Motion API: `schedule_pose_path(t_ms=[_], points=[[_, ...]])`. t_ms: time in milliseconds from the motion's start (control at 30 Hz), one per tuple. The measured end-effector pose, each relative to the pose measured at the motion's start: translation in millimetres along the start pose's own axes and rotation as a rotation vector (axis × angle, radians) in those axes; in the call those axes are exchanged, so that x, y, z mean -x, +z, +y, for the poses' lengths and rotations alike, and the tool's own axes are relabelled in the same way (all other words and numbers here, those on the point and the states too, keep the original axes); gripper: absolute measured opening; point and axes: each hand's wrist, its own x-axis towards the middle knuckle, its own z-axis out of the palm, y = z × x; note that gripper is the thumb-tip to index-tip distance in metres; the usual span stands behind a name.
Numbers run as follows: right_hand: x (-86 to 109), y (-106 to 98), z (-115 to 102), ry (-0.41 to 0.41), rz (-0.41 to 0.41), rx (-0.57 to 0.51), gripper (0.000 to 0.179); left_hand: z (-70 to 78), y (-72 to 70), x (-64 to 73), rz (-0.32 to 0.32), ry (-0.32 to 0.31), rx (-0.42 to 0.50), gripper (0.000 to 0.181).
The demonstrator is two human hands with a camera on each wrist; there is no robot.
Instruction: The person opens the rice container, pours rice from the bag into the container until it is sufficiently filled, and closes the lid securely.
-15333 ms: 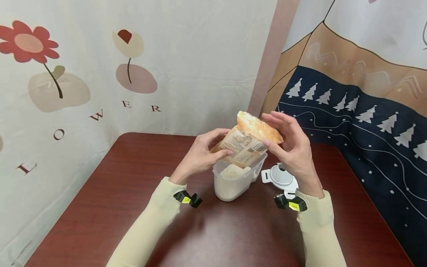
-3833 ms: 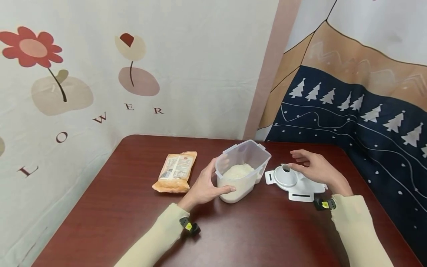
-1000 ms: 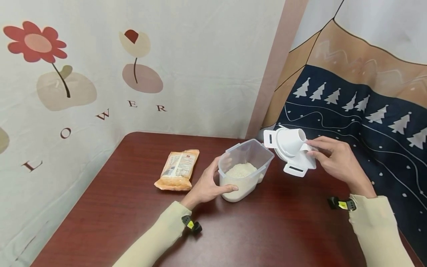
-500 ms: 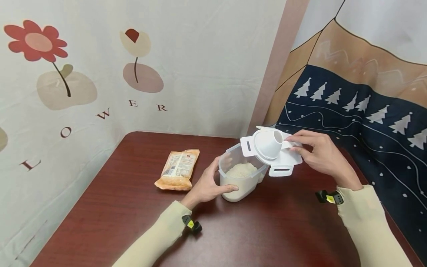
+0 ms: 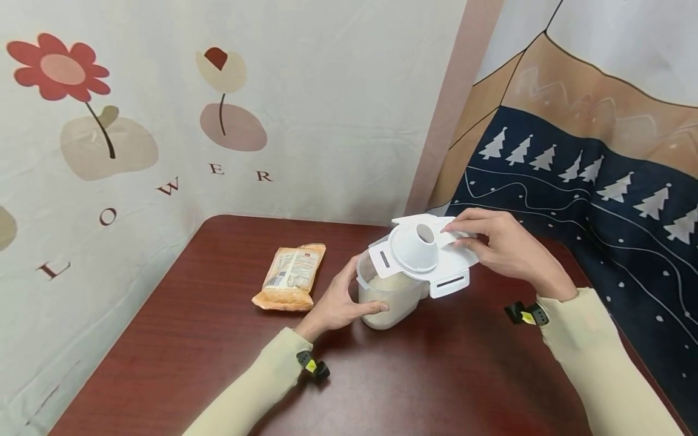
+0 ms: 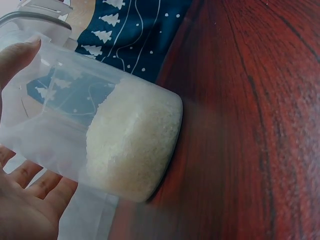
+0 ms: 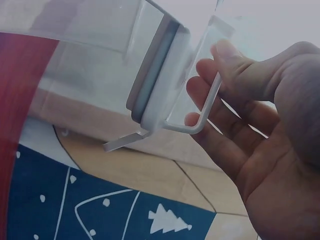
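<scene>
A clear plastic storage container (image 5: 389,307) stands upright on the table, partly filled with white rice (image 6: 132,137). My left hand (image 5: 342,304) grips its near left end, thumb on the front wall and fingers on the far side. The white lid (image 5: 443,260), with its round spout and side clips, lies tilted over the container's opening. Only the near left end of the rim shows beside it. My right hand (image 5: 500,247) pinches the lid's handle; in the right wrist view the handle loop (image 7: 209,102) passes between thumb and fingers.
An orange and white plastic packet (image 5: 290,277) with printed text lies left of the container. All stands on a dark red wooden table (image 5: 218,339). A printed curtain (image 5: 327,109) hangs directly behind the table's back edge, and a navy one (image 5: 567,206) at the right.
My right hand has carried the white lid leftward from beside the container to over its opening, levelling it. My left hand and the container have stayed in place.
</scene>
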Motion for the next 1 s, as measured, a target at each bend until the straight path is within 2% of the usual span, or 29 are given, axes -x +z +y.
schedule_pose_path(t_ms=[300,533,733,867,1000], points=[[-17.8,5,-8,-0.068,-0.084,-0.005,0.036,-1.4,-2.3,-0.4,-0.008,0.029,0.019,0.103],[-30.7,11,-16,-0.087,-0.133,0.018,0.034,-1.7,-2.0,-1.1,0.004,0.008,0.026,0.101],[-40.3,16,-16,-0.136,-0.145,0.005,0.033,-2.8,-0.8,-2.6,-0.001,0.003,0.038,0.097],[-46.2,22,-14,-0.158,-0.155,-0.013,0.032,-2.7,-0.1,-2.8,0.000,0.020,0.043,0.094],[-50.5,26,-13,-0.160,-0.177,-0.039,0.031,-3.5,0.9,-3.2,0.000,0.073,0.045,0.093]])
